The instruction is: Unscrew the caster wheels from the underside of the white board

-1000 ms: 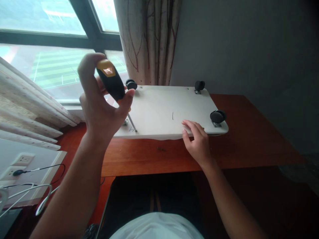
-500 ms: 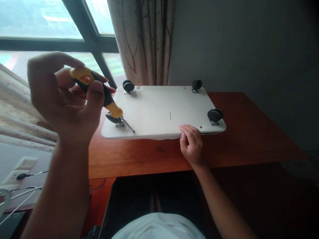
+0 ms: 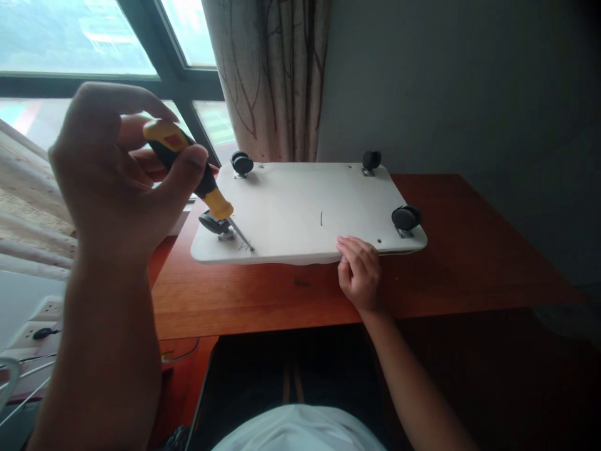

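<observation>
My left hand (image 3: 126, 156) is closed around the yellow and black handle of a screwdriver (image 3: 218, 203). The shaft slants down to the right, its tip on a small screw or hole near the front left edge of a white board (image 3: 300, 194). With the fingertips on top and the thumb at the front edge, my right hand (image 3: 360, 270) grips this board right of its middle. Black caster wheels stand up at the corners: front left (image 3: 216, 222), back left (image 3: 241, 163), back right (image 3: 370, 161) and front right (image 3: 406, 218).
The board lies on a reddish-brown wooden table (image 3: 469, 250). Behind it hang a patterned curtain (image 3: 277, 81) and a grey wall. A window is at the left, with a power socket (image 3: 40, 322) and cables low down.
My left hand has turned around the screwdriver, and its wrist and forearm have shifted a little left. The screwdriver tip stays at the same spot. My right hand has hardly moved.
</observation>
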Available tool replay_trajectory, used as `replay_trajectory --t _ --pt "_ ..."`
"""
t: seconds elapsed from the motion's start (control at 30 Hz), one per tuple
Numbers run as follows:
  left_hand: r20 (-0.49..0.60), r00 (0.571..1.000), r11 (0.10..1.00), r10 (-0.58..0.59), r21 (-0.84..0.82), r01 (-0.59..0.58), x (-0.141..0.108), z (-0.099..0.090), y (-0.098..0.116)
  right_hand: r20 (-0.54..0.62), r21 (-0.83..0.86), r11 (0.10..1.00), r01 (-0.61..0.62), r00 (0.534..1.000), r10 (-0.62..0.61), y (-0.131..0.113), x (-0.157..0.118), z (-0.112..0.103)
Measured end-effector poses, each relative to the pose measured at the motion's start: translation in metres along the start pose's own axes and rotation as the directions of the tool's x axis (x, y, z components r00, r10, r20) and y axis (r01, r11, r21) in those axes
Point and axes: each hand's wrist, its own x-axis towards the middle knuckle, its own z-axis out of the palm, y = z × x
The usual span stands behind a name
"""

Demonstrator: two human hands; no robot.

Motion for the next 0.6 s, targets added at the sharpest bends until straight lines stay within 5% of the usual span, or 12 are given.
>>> replay_trajectory --t 0.23,0.33,0.43,0.5,0.6 --pt "-0.054 0.987 0.95 0.153 0.282 -0.132 0.001 -0.002 0.003 0.004 0.009 1.0 -0.004 1.0 0.004 0.0 0.0 -0.001" --pt "-0.007 0.999 0.999 0.04 0.022 -0.04 -0.001 0.004 0.012 0.008 0.004 1.0 -0.011 1.0 0.011 0.0 0.0 -0.001" --pt "0.202 0.979 0.943 -0.031 -0.318 0.095 -0.002 0.008 0.016 0.01 0.007 1.0 -0.017 1.0 0.017 0.0 -0.001 0.0" --pt "0.262 0.965 0.932 -0.018 -0.345 0.111 -0.003 0.009 0.013 0.012 0.003 1.0 -0.019 1.0 0.019 0.0 -0.002 0.0" --pt "0.156 0.985 0.975 0.073 -0.22 -0.037 -0.004 0.013 0.003 0.014 -0.011 1.0 -0.021 1.0 0.021 0.0 -0.002 0.0"
